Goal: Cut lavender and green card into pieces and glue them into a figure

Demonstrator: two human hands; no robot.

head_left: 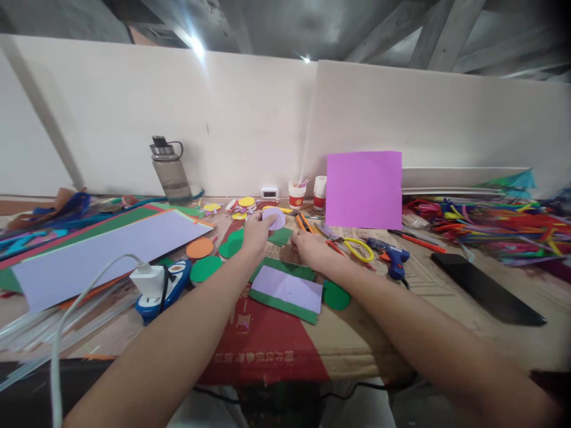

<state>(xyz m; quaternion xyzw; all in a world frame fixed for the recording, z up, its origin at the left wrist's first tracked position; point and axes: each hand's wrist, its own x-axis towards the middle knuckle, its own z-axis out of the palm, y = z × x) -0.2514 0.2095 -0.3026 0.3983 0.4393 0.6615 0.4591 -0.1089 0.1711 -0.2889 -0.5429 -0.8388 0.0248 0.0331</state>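
Lilac paper circle [275, 219] is pinched in left hand [255, 233]; right hand [311, 249] rests loosely curled, empty, by green-backed card [286, 289], not yet joined.

Cardboard-covered table [428, 333], seemingly foam scraps [205, 268]
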